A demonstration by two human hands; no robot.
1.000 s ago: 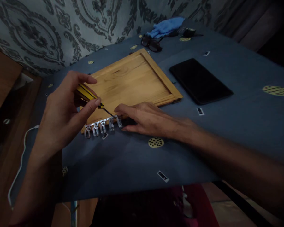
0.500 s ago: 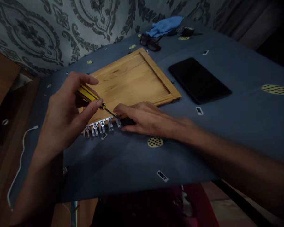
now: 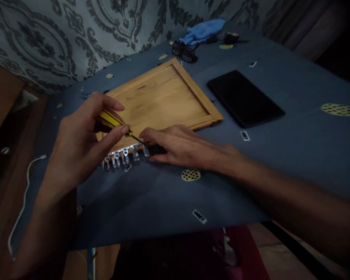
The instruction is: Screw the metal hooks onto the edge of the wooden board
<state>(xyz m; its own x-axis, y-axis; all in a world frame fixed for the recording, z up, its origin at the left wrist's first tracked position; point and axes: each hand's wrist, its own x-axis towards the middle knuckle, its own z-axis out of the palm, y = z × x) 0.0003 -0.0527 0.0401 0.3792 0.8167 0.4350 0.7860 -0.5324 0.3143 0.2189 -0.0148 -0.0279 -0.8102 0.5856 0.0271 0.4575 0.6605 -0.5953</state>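
Observation:
A yellow and black screwdriver (image 3: pixel 112 120) is held between the thumb and fingers of my left hand (image 3: pixel 84 136). Its shaft slants down to the right, and the tip meets the right end of a row of silver metal hooks (image 3: pixel 125 154). The hooks line the near edge of a framed wooden board (image 3: pixel 160 97) lying on the blue tablecloth. My right hand (image 3: pixel 177 146) rests at that same edge, thumb and fingers pinched round the edge beside the last hook; a dark part shows between them, too dim to make out.
A black tablet (image 3: pixel 245 99) lies right of the board. Behind are dark sunglasses (image 3: pixel 185 51), a blue cloth (image 3: pixel 202 32) and a dark object (image 3: pixel 229 37). A white cable (image 3: pixel 25 198) runs along the left. Patterned wall covering (image 3: pixel 113 23) rises behind the table.
My left hand and the screwdriver have shifted slightly to the right, and the handle has turned a little. My right hand stays where it was.

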